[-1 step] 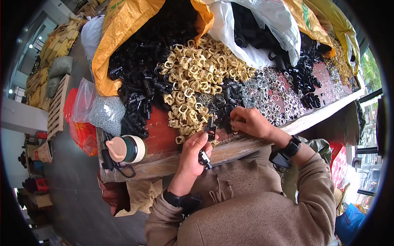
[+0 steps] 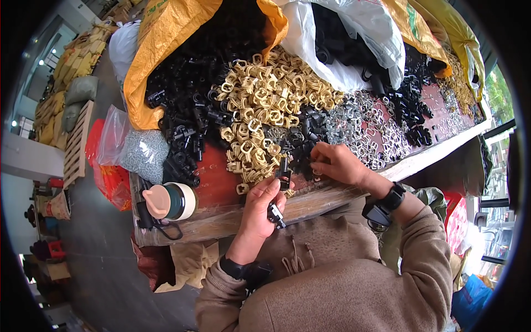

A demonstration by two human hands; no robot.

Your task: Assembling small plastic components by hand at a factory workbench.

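Note:
My left hand (image 2: 259, 207) is closed around a black plastic fitting (image 2: 285, 175) near the table's front edge. The fitting's upper end stands up past my thumb, and a black and silvery end (image 2: 275, 214) pokes out below my fingers; my palm hides the middle. To the right, my right hand (image 2: 342, 166) is pinched at the near side of a heap of small black parts (image 2: 300, 149). Whatever lies between those fingertips is too small to make out. Beyond my left hand spreads a pile of gold-coloured loop-shaped pieces (image 2: 263, 102).
Silvery metal loops (image 2: 381, 135) and black fittings (image 2: 185, 138) cover much of the red-topped table (image 2: 213, 177). A pink-lidded cup (image 2: 180, 202) stands at the left corner beside a clear bag of small metal pieces (image 2: 145, 155). Orange sacks (image 2: 160, 50) and a white sack (image 2: 381, 33) lie open behind.

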